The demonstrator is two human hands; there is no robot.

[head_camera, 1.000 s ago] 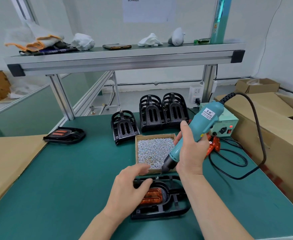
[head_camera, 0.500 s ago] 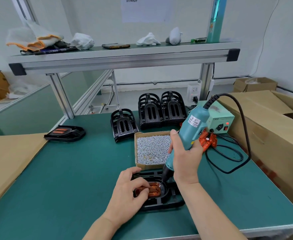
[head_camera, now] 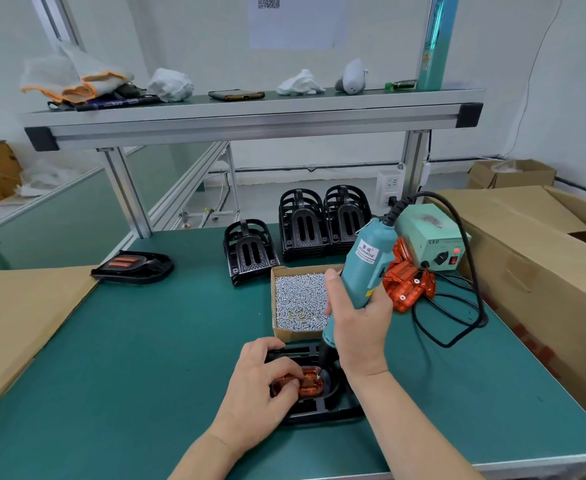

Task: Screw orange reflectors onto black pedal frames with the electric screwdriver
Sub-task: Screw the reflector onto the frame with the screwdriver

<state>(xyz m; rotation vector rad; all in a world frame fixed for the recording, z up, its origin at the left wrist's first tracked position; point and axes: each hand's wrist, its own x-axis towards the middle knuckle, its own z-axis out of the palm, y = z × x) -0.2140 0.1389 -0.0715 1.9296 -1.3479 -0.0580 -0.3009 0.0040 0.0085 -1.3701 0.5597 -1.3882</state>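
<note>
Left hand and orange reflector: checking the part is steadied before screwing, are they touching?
Touching. The head view shows the left hand with fingers curled onto the orange reflector, which sits in the black pedal frame.

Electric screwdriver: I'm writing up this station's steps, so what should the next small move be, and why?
Probably press the electric screwdriver down and run it. The right hand grips it, tilted, with its bit at the right end of the orange reflector, and the left hand holds that reflector in the black pedal frame. A screw there is too small to confirm.

Glossy translucent plastic reflector (head_camera: 310, 382), cardboard box (head_camera: 277, 332)
</note>
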